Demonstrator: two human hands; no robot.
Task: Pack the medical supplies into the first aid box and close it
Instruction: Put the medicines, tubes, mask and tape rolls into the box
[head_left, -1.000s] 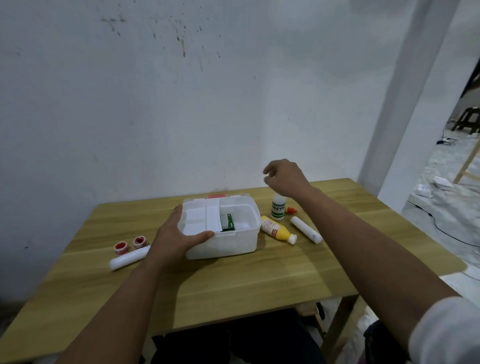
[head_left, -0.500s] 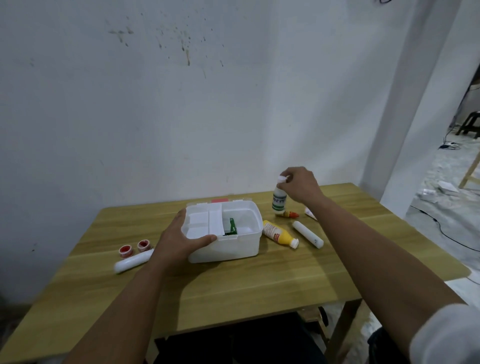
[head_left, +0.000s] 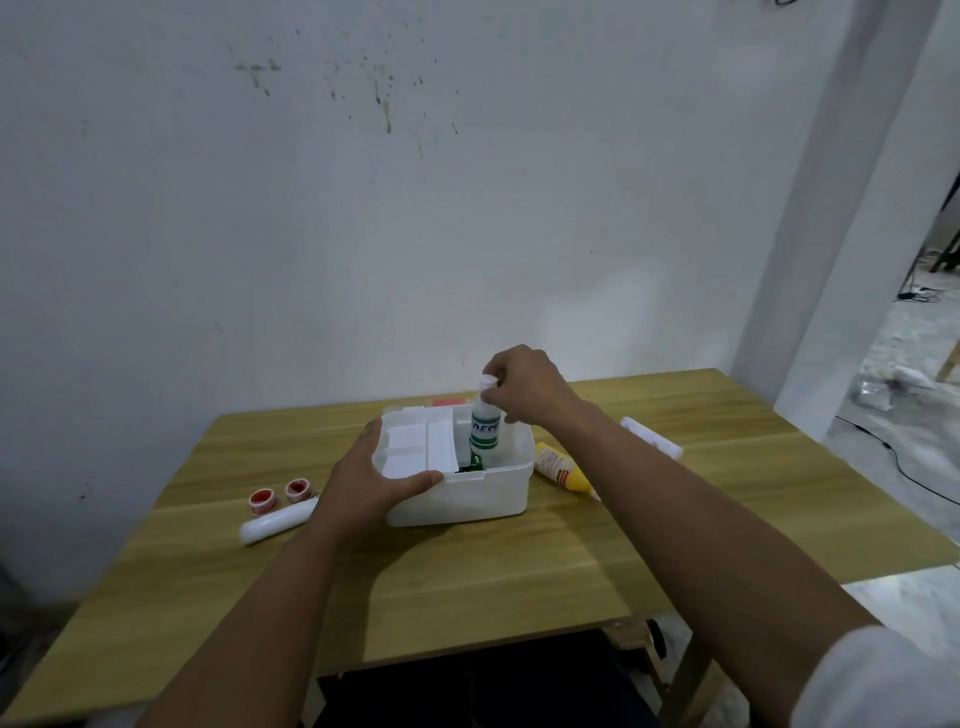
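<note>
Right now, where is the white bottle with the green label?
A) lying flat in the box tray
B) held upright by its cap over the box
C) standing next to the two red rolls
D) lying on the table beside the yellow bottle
B: the right hand pinches the cap of the bottle, upright, its base inside the open box.

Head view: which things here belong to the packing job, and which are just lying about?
Job:
- first aid box
- green-label bottle, held by right hand
- left hand, steadying box
- yellow bottle
- white tubes
- two red tape rolls

Lying about:
- cable on floor
</note>
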